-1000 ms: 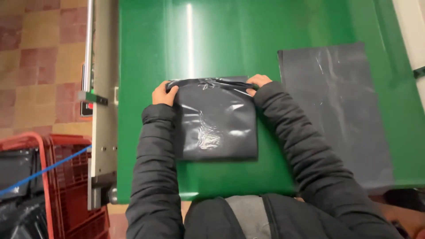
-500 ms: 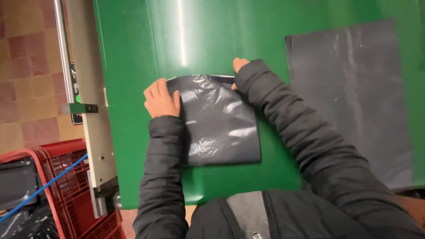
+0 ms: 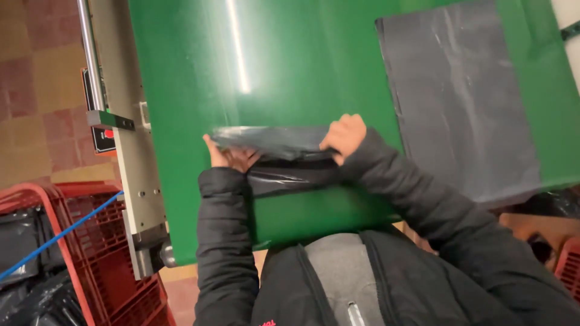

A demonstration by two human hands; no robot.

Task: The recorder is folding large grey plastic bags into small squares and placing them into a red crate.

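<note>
At the far left a red wire basket (image 3: 90, 253) stands on the tiled floor (image 3: 36, 90), with dark bags inside it and a blue cord (image 3: 57, 238) running across its rim. Next comes the grey metal side frame (image 3: 130, 151) of the green table (image 3: 284, 60). On the table's near part, the left hand (image 3: 229, 158) grips the left end of a folded dark grey plastic bag (image 3: 272, 140), fingers curled under the raised edge. The bag is lifted and partly turned over, its lower part lying flat on the green surface (the exact fold is hard to make out because of blur). The right hand (image 3: 344, 136) clamps the bag's right end, fingers closed over the top. Both arms wear black padded sleeves. Further right, well apart from the hands, a large flat grey sheet (image 3: 459, 102) lies spread on the table.
</note>
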